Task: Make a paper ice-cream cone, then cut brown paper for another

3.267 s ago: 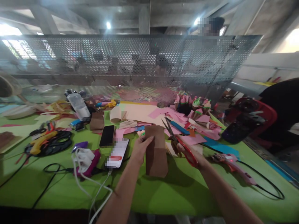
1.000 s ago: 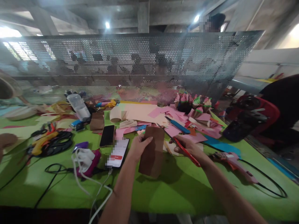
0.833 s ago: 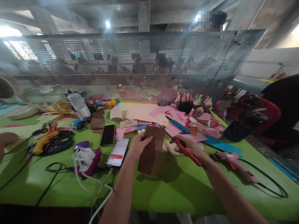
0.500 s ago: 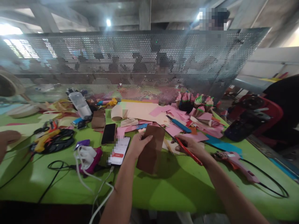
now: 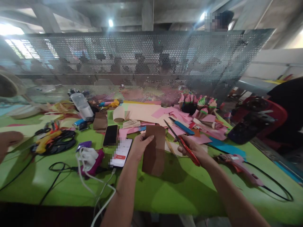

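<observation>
A brown rectangular sheet (image 5: 153, 153) is pinched at its left edge by my left hand (image 5: 142, 145), thumb on top, above the green table. My right hand (image 5: 193, 148) grips red-handled scissors (image 5: 188, 150) just right of the sheet. Their blades point up and to the left, apart from the sheet. Behind them lie a blue-handled tool (image 5: 182, 126) and scattered pink paper (image 5: 171, 114). A phone with a lit screen (image 5: 121, 153) rests left of my left forearm.
White cables and a pink adapter (image 5: 94, 164) lie at left, near a dark phone (image 5: 110, 135) and a bottle (image 5: 82, 105). A pink glue gun (image 5: 243, 167) with its cord is at right. Another person's hand (image 5: 10, 138) reaches in at far left.
The brown sheet has turned more upright and its top right corner now looks rounded. The scissors have moved slightly left and down, away from the sheet's top edge, with their blades now fully visible.
</observation>
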`<state>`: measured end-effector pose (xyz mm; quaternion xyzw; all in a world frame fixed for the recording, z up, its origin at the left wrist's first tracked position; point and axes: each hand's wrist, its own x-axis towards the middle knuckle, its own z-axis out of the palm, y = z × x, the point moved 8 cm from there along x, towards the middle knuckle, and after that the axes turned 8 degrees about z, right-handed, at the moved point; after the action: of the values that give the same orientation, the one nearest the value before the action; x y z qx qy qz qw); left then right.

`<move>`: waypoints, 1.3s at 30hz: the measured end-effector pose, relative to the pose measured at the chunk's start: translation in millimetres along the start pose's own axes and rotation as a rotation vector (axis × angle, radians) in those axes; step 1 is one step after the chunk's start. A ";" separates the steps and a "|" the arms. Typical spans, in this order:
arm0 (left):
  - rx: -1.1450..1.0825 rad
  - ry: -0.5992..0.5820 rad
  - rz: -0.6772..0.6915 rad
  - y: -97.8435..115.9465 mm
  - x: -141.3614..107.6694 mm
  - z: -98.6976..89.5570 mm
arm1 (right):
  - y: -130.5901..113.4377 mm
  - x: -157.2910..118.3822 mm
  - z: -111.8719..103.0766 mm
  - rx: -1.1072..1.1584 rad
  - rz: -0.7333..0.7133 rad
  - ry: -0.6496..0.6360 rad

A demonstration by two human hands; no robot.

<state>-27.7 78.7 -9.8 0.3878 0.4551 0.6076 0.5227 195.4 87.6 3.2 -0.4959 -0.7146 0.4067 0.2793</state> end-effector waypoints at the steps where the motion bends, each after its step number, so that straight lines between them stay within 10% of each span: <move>1: -0.008 0.006 -0.001 -0.3 -0.1 0.4 | 0.9 -0.7 2.1 0.028 -0.006 -0.009; 39: -0.056 -0.012 -0.050 -10.7 -1.0 8.7 | -8.3 2.0 10.5 -0.065 -0.040 0.040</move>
<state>-16.3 79.4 -17.6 0.3651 0.4445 0.6046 0.5510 182.3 84.8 5.0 -0.4982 -0.7316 0.3675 0.2854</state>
